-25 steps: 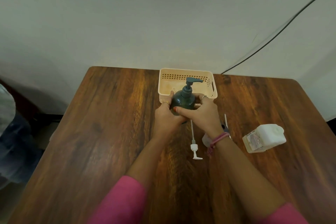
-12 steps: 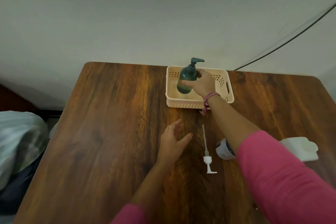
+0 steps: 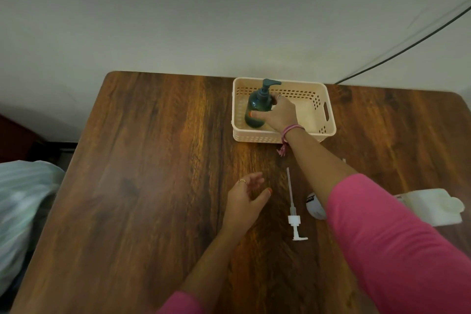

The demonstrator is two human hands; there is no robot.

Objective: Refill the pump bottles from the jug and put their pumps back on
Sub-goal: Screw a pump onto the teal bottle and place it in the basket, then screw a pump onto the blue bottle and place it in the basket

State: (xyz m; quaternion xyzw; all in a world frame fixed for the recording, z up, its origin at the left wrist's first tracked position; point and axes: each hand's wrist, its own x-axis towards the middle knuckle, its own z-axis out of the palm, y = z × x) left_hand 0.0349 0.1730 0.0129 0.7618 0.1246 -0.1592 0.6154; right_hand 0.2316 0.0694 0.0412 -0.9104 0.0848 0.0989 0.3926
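**Green pump bottle going into the basket**

The right hand [image 3: 279,113] is wrapped around the dark green pump bottle [image 3: 257,108], thumb across its front, holding it upright in the left end of the cream basket [image 3: 328,120] with its pump on. The left hand [image 3: 246,199] hovers over the wooden table [image 3: 153,160], fingers loosely spread, holding nothing. A loose white pump [image 3: 293,209] lies just beside it; a white bottle [image 3: 314,208] and the jug [image 3: 430,206] lie partly hidden by the right arm. Best to seat the base flat before letting go, lest it tip.
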